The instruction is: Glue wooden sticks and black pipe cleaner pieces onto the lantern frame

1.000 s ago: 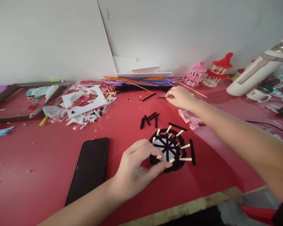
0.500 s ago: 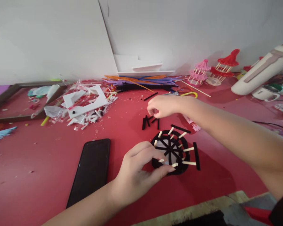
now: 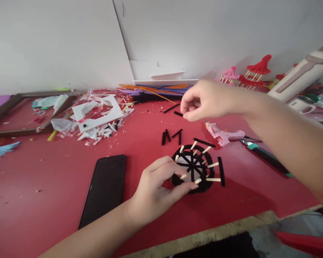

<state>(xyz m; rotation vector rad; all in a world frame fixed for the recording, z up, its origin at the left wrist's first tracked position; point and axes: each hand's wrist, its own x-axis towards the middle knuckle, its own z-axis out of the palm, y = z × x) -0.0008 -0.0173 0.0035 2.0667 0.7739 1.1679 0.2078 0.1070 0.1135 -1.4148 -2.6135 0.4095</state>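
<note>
My left hand (image 3: 161, 190) is closed at the near left of a round black craft frame (image 3: 210, 179), thumb and fingers gripping its rim by two pale sticks. The frame has crossing black spokes over a white centre, and several pale sticks poke up around its ring. Black pipe cleaner strips (image 3: 221, 172) span the tips of some sticks on the right and far sides. Raised beyond the frame, my right hand (image 3: 204, 102) pinches a short black pipe cleaner piece (image 3: 178, 113). Several more cut black pieces (image 3: 164, 138) lie on the red table below it.
A pink glue gun (image 3: 223, 135) and a black-and-green cutter (image 3: 269, 157) lie at right. A black phone (image 3: 103, 190) rests left of my left hand. Behind are foam scraps (image 3: 97, 118), a pipe cleaner bundle (image 3: 153, 91), small red and pink pavilions (image 3: 258, 68) and a mug (image 3: 301, 104).
My right hand has lifted away from the cut black pieces, up and to the right, carrying one piece. The glue gun has come into view. My left hand stays on the frame.
</note>
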